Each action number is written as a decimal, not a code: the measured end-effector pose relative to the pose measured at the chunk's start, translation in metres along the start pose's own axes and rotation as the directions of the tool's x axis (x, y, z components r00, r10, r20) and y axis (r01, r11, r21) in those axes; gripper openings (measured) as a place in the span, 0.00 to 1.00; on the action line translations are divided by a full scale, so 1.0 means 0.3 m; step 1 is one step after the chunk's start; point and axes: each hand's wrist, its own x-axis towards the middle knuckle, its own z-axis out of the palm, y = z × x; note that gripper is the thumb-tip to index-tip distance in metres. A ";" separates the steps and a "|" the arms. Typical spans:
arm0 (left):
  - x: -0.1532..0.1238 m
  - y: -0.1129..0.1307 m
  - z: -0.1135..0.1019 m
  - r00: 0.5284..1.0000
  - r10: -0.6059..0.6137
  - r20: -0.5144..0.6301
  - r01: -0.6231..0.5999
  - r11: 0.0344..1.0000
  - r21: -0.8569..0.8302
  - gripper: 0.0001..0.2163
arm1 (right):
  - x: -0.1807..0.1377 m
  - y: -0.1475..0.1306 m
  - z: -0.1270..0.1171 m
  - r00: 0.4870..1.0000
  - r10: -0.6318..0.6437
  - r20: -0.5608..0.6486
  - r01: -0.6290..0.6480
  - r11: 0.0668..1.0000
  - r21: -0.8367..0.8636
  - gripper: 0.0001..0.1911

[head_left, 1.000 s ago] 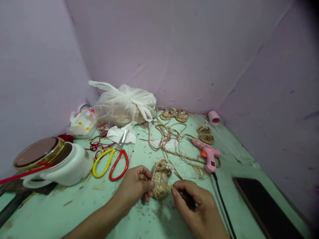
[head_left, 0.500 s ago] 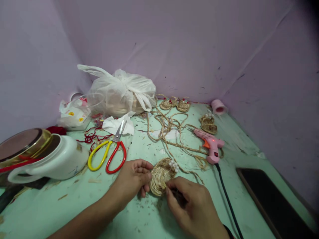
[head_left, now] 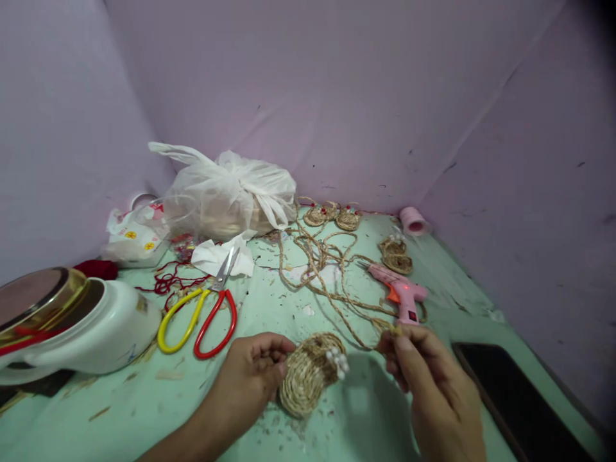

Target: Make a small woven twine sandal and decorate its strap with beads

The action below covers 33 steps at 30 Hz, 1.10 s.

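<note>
My left hand [head_left: 255, 372] is closed on a small woven jute slipper [head_left: 308, 378] with white beads on its strap, and holds it tilted just above the green table [head_left: 144, 410]. My right hand [head_left: 423, 372] is raised to the right of the slipper. Its fingers pinch a strand of jute twine [head_left: 366, 337] that runs back across the table to a loose tangle of twine [head_left: 317, 263].
Yellow-and-red scissors [head_left: 199, 314] lie left of the slipper, a pink glue gun [head_left: 399, 295] to the right. A white pot with a gold lid [head_left: 72, 321] stands at left, a dark tablet [head_left: 520, 404] at right. A white plastic bag [head_left: 235, 192], finished jute slippers [head_left: 332, 217] and a pink spool [head_left: 412, 221] lie at the back.
My right hand has left the slipper's edge and risen to the right, pulling the twine taut. The left hand has tipped the slipper so that its sole shows.
</note>
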 end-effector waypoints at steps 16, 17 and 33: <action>-0.029 0.014 -0.001 0.991 0.128 0.041 -0.133 0.978 0.161 0.11 | 0.023 0.043 0.060 0.829 0.194 0.524 -0.327 0.929 0.172 0.18; -0.029 0.008 -0.002 0.990 0.129 0.051 -0.137 0.972 0.191 0.12 | 0.021 0.040 0.062 0.826 0.202 0.527 -0.336 0.926 0.171 0.17; -0.084 0.045 0.021 0.883 0.445 0.146 -0.465 0.798 0.384 0.08 | -0.023 0.000 0.060 0.819 0.144 0.556 -0.248 0.962 0.117 0.15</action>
